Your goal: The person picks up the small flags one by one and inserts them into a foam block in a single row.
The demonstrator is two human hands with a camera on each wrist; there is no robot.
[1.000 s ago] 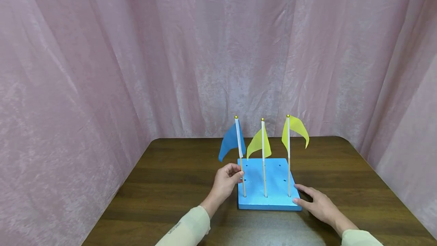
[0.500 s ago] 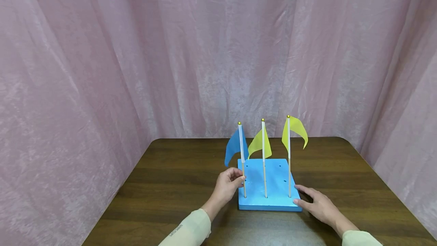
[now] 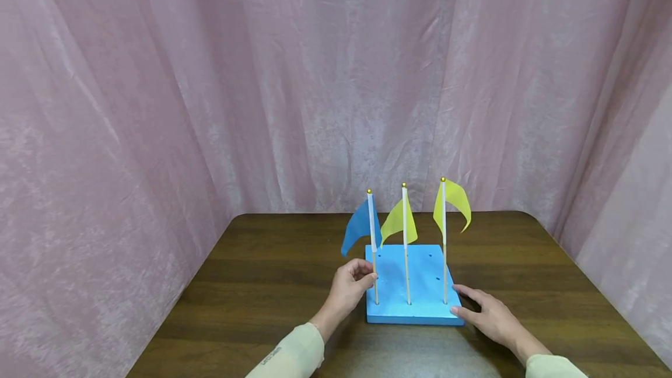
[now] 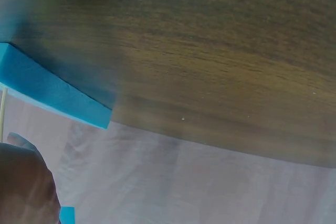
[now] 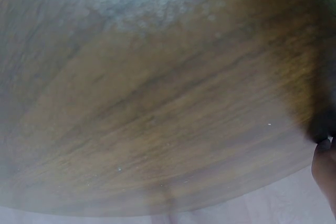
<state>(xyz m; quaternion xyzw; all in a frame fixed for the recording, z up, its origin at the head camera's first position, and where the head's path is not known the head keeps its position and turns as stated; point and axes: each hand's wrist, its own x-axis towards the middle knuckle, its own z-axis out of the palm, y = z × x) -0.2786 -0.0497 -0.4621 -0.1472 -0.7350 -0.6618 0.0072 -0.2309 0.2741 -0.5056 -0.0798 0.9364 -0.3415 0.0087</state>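
A light blue board with small holes lies on the wooden table, and three small flags stand in its front row. My left hand pinches the wooden stick of the blue flag at the front left; the stick's foot is at a hole and it leans slightly left. In the middle stands a yellow flag, and another yellow flag is at the right. My right hand rests at the board's right edge, fingers fairly straight, fingertips touching it. In the left wrist view the board's side shows beside the left hand.
The brown wooden table has rounded far corners. Pink curtains hang behind it and along both sides. Several small holes dot the back part of the board.
The blue flag has gone lower and slightly right, its stick now more upright, with my left hand following it down. My right hand has stayed at the board's edge.
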